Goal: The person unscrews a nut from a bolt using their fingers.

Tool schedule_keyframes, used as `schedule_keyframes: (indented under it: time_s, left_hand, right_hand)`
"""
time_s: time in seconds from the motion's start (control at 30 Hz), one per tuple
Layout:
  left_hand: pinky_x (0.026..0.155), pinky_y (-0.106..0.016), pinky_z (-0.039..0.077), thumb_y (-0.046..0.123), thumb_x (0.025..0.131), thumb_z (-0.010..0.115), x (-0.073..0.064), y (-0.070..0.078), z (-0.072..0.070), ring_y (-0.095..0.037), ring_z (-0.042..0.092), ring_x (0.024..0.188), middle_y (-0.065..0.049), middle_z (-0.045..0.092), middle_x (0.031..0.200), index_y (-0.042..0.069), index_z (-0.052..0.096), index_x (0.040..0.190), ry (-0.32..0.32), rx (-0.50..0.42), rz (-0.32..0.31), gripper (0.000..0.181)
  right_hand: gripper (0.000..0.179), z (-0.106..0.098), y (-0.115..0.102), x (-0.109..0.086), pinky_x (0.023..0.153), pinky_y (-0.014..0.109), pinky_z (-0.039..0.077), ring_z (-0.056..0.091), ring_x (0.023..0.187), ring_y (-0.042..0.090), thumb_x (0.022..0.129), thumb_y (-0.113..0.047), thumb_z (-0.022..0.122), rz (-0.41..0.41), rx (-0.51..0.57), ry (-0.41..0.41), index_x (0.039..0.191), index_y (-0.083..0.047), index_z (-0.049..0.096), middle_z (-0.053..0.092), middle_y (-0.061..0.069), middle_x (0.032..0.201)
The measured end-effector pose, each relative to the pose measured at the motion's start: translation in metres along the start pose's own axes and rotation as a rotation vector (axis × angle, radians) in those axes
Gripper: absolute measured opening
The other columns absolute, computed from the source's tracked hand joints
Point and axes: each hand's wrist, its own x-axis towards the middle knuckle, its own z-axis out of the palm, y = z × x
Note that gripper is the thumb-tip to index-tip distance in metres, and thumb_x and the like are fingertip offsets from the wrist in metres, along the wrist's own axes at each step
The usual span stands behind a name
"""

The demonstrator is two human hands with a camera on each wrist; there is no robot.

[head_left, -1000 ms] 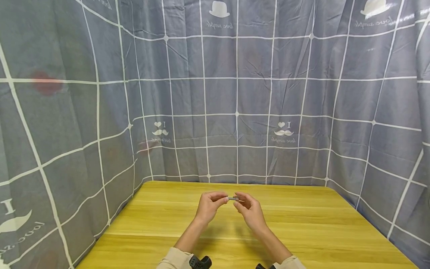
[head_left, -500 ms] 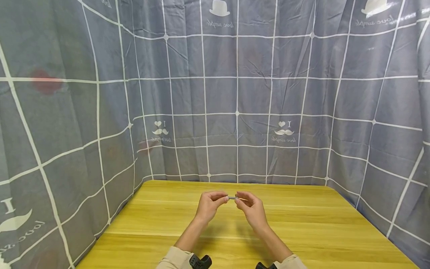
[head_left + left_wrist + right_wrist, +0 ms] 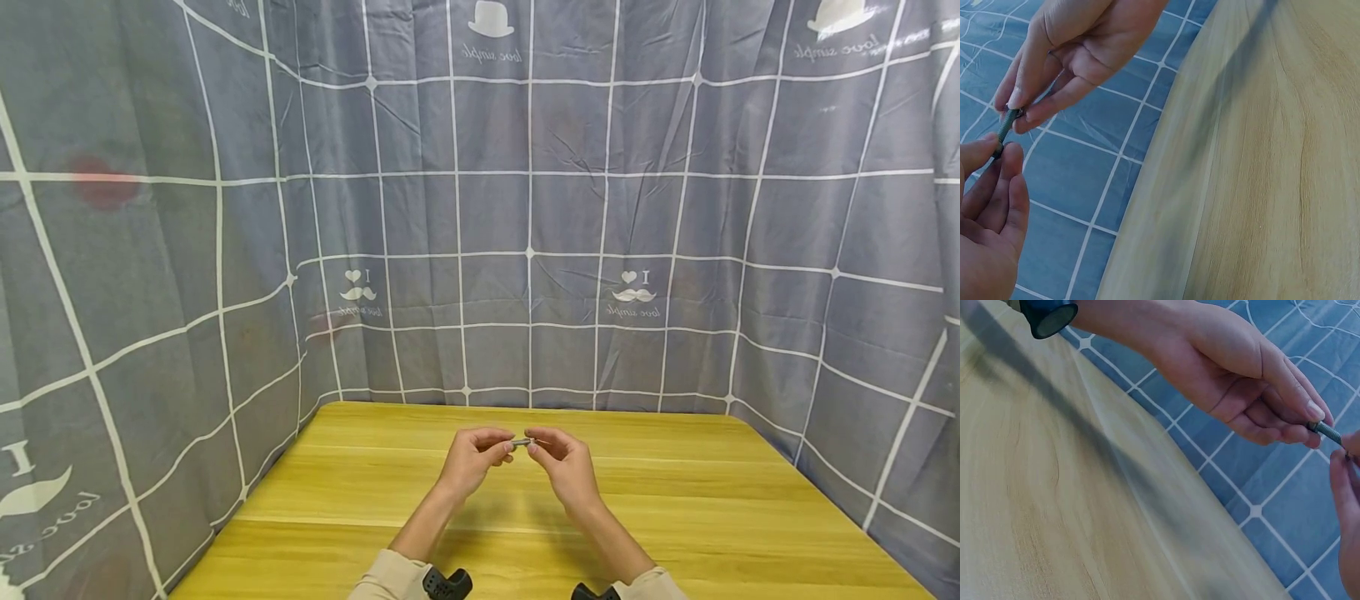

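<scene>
A small threaded metal bolt (image 3: 521, 442) is held level above the table, between the two hands. The left hand (image 3: 467, 465) pinches its left end between thumb and fingers; in the left wrist view this left hand (image 3: 988, 231) comes from the lower left. At the other end is the right hand (image 3: 566, 471), its thumb and fingertips around the bolt's tip. The right wrist view shows bare thread on the bolt (image 3: 1329, 432) between the hands. A small dark piece (image 3: 1349, 456) shows at the right fingertips, mostly hidden by them.
Below the hands lies a yellow wood-grain table (image 3: 360, 500). Grey curtains (image 3: 491, 217) with white grid lines stand behind it and along both sides. Each wrist wears a black device (image 3: 447, 584) over a beige sleeve (image 3: 388, 577).
The left hand has shifted slightly right, and more of its lower fingers show. The right thumb and fingers have changed position at the bolt's end, and the bolt's slant has changed a little.
</scene>
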Motion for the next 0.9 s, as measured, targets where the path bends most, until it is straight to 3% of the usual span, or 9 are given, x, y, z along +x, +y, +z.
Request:
schedule_keyframes:
  time_s: [0.27, 0.43, 0.67, 0.8, 0.9]
  left_hand:
    - [0.081, -0.03, 0.057, 0.002, 0.099, 0.069, 0.0004, -0.0035, 0.0001, -0.028, 0.071, 0.089, -0.021, 0.074, 0.098, -0.012, 0.074, 0.111, 0.034, 0.02, 0.013, 0.019]
    - [0.082, -0.032, 0.058, 0.003, 0.099, 0.07, 0.0009, -0.002, -0.0004, -0.027, 0.072, 0.088, -0.021, 0.074, 0.098, -0.011, 0.074, 0.11, 0.056, 0.025, 0.002, 0.019]
    - [0.081, -0.032, 0.058, 0.001, 0.098, 0.07, 0.0017, -0.0014, -0.0002, -0.029, 0.072, 0.088, -0.02, 0.075, 0.098, -0.01, 0.075, 0.11, 0.058, 0.015, 0.007, 0.017]
    - [0.083, -0.034, 0.058, 0.0, 0.098, 0.069, 0.0024, -0.0022, -0.0003, -0.033, 0.073, 0.091, -0.021, 0.075, 0.099, -0.01, 0.075, 0.11, 0.058, 0.01, 0.001, 0.017]
    - [0.084, -0.034, 0.058, 0.001, 0.098, 0.069, 0.0024, -0.0017, -0.0003, -0.032, 0.073, 0.09, -0.021, 0.075, 0.099, -0.009, 0.075, 0.11, 0.062, 0.014, -0.006, 0.017]
  right_hand:
    - [0.019, 0.0012, 0.0007, -0.0002, 0.083, 0.028, 0.058, 0.07, 0.092, 0.023, 0.102, -0.005, 0.067, 0.041, 0.015, 0.019, 0.111, 0.012, 0.07, 0.071, 0.021, 0.102]
    - [0.025, 0.0008, -0.0003, 0.0003, 0.088, 0.028, 0.056, 0.068, 0.107, 0.032, 0.099, -0.003, 0.07, 0.031, 0.001, 0.008, 0.122, 0.006, 0.069, 0.068, 0.022, 0.12]
    - [0.021, 0.0017, -0.0021, 0.0, 0.083, 0.029, 0.058, 0.07, 0.096, 0.027, 0.102, -0.005, 0.067, 0.078, 0.027, 0.005, 0.115, 0.01, 0.07, 0.071, 0.017, 0.104]
    - [0.02, 0.0011, -0.0016, 0.0, 0.09, 0.03, 0.056, 0.069, 0.106, 0.033, 0.098, 0.004, 0.067, 0.057, 0.019, -0.015, 0.118, 0.007, 0.07, 0.07, 0.018, 0.114]
    - [0.027, 0.0012, -0.0002, 0.0004, 0.092, 0.031, 0.055, 0.067, 0.111, 0.035, 0.099, 0.0, 0.068, 0.046, 0.003, -0.013, 0.125, 0.007, 0.067, 0.068, 0.02, 0.121]
